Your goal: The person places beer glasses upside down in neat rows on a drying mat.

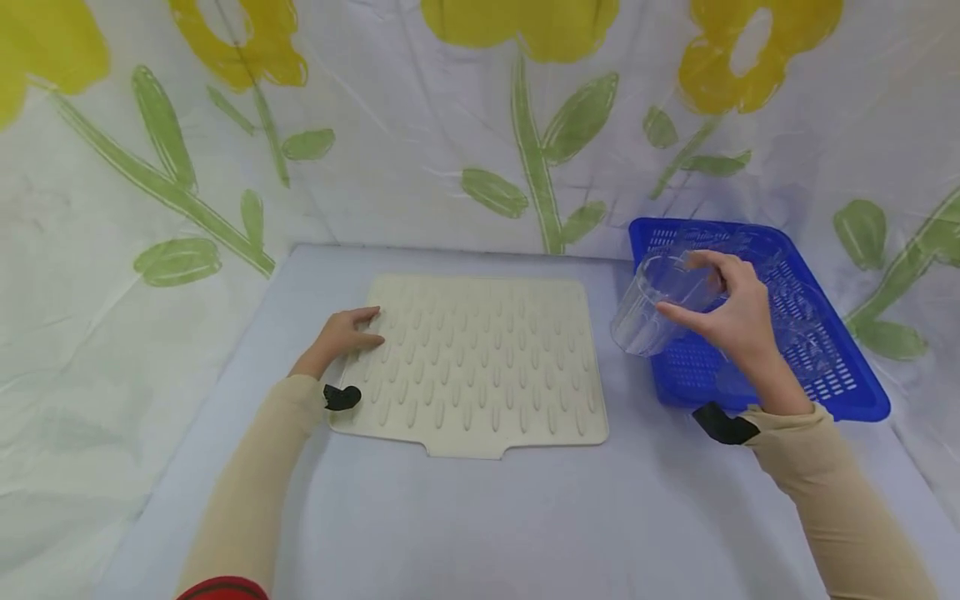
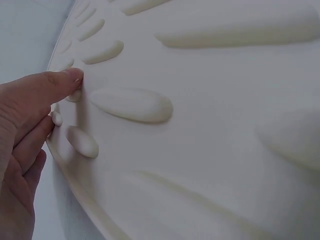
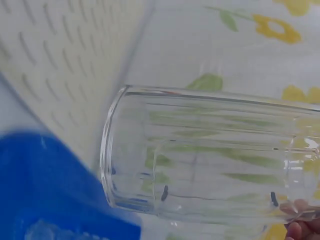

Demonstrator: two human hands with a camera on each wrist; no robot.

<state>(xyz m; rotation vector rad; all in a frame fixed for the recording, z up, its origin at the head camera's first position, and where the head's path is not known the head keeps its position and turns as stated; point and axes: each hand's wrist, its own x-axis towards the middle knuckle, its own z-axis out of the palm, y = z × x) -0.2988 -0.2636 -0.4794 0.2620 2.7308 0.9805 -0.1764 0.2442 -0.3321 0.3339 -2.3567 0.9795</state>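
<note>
Near blue basket [image 1: 864, 407], right fingers [image 1: 718, 263] around 1 glass [image 1: 643, 315], left fingers [image 1: 363, 314] loose on mat [image 1: 480, 367].

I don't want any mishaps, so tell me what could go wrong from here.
The clear cup could slip: the right hand holds it near one end only, with the rest unsupported. Tilted and close to the blue basket in the head view, it may knock the rim. The left hand, at the ridged mat's left edge, might nudge it.
</note>
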